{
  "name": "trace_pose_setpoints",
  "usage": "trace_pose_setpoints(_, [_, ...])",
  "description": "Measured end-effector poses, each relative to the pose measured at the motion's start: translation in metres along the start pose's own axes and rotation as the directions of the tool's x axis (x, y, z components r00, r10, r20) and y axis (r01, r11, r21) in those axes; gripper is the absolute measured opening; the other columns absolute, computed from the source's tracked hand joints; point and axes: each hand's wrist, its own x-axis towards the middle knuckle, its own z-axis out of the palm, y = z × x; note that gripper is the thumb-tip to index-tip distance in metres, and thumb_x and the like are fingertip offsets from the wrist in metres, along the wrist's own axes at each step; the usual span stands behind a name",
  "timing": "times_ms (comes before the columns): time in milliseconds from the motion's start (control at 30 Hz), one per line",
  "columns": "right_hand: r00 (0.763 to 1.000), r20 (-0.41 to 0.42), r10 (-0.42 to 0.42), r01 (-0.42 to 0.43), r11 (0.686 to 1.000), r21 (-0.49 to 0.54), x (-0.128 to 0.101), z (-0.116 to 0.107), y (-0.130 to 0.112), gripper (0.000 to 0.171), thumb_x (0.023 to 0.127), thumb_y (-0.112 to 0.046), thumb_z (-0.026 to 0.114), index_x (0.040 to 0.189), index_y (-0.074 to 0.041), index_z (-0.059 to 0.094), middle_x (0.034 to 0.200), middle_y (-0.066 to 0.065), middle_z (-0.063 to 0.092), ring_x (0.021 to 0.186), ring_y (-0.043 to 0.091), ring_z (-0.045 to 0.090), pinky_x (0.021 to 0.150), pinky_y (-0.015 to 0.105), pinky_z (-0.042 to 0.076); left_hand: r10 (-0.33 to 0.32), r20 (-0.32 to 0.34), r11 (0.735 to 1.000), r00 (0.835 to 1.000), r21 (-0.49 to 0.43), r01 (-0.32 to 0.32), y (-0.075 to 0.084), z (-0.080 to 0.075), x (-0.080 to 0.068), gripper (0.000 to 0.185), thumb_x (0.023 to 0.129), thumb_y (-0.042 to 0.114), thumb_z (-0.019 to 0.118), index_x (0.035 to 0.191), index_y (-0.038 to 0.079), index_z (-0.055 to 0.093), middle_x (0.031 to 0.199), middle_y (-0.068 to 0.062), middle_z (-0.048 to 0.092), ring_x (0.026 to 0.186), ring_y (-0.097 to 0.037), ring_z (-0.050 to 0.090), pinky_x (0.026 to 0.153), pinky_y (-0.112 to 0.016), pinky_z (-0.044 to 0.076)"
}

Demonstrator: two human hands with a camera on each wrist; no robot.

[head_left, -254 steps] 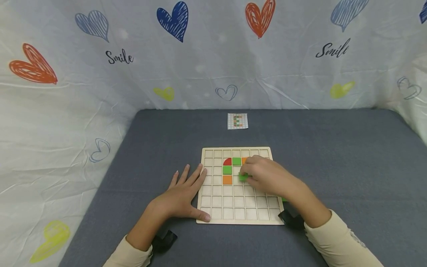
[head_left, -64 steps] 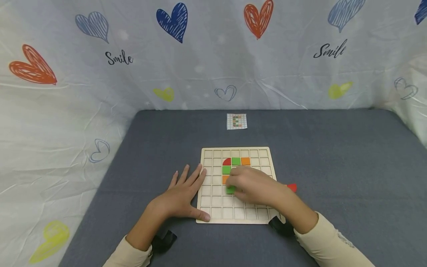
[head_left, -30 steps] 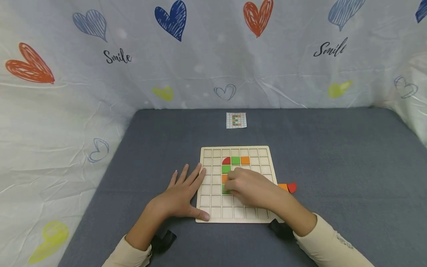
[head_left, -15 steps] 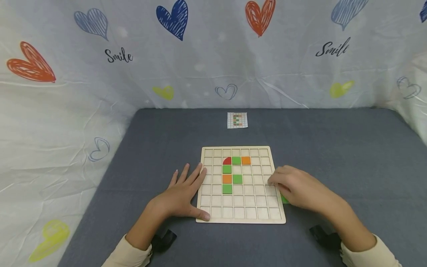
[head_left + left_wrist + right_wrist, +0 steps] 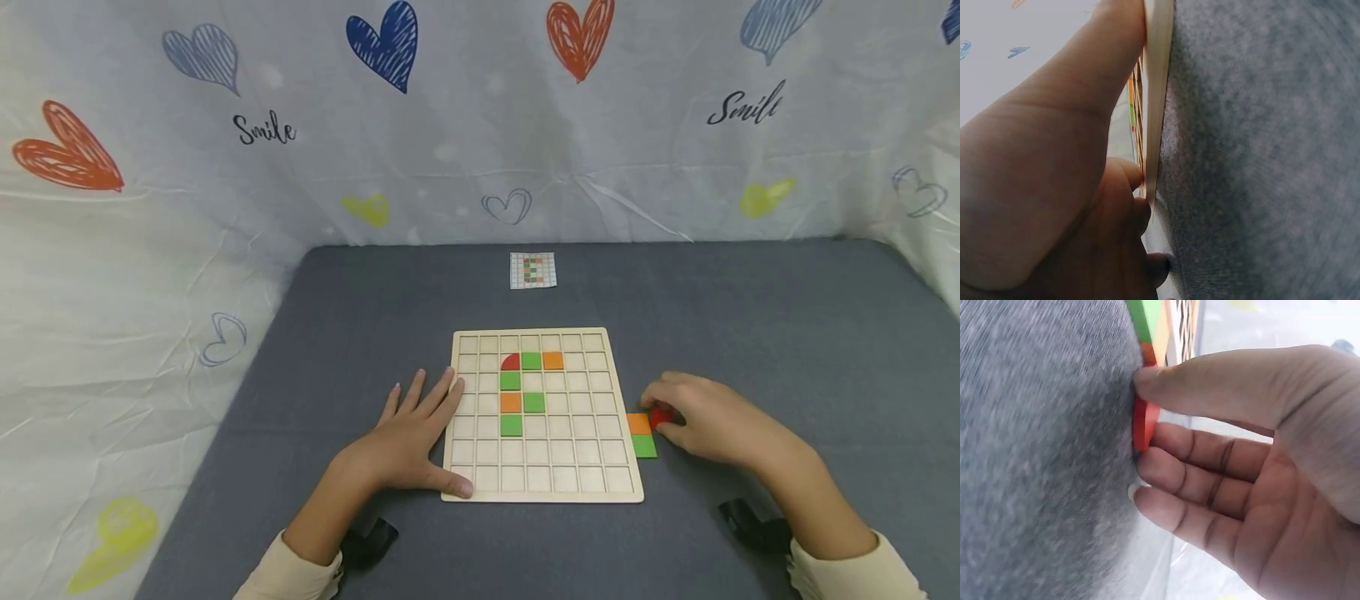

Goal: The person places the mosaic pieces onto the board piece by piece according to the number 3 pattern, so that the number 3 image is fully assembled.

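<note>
Pinching one red piece (image 5: 660, 416), right hand (image 5: 708, 425); left hand (image 5: 408, 437) flat on board (image 5: 540, 492)

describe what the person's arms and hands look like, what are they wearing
Both hands, the left hand and right hand, are bare, with no rings visible. Each arm wears a cream long sleeve, and a black strap sits at each wrist.

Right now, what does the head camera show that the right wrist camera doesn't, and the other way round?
Only the head view shows the whole wooden grid board, its seven placed tiles, the pattern card and the left hand pressing flat on the board's edge. Only the right wrist view shows the thumb and fingers pinching the red piece by its edges. Both show the right hand and loose orange and green tiles.
</note>
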Motion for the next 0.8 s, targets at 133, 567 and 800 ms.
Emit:
trace_pose_setpoints(133, [0.997,-0.029,0.078,-0.08,0.996,-0.044,0.0,0.0,0.006,0.013,0.077,-0.018,0.07,0.077,-0.024,0.059,0.066,-0.013,0.047,0.059,0.006,0.043,0.054,0.027,0.038,-0.001,-0.003,1.0,1.0,0.007,0.001,-0.001,0.001,0.0,0.122,0.053,0.084,0.051,0.146,0.023,0.0,0.15,0.005,-0.011,0.133,-0.029,-0.013,0.102,-0.055,-0.002])
trace_pose_setpoints(567, [0.992,0.054,0.112,-0.112,0.994,-0.002,-0.008,-0.01,0.012,0.024,0.073,-0.009,0.072,0.089,-0.022,0.06,0.079,-0.008,0.049,0.068,0.01,0.045,0.058,0.028,0.038,-0.001,0.0,1.0,1.0,0.01,0.001,0.0,0.0,0.0,0.121,0.054,0.083,0.052,0.146,0.023,0.0,0.15,0.004,-0.01,0.133,-0.029,-0.013,0.102,-0.055,-0.001])
trace_pose_setpoints(800, [0.996,-0.004,0.084,-0.084,0.996,-0.015,-0.006,-0.006,0.012,0.022,0.072,-0.006,0.073,0.085,-0.02,0.062,0.077,-0.009,0.051,0.068,0.009,0.047,0.06,0.029,0.041,0.007,-0.006,1.0,1.0,-0.001,-0.007,0.0,0.0,0.0,0.121,0.054,0.083,0.052,0.146,0.023,0.0,0.15,0.004,-0.01,0.133,-0.03,-0.013,0.102,-0.055,-0.002])
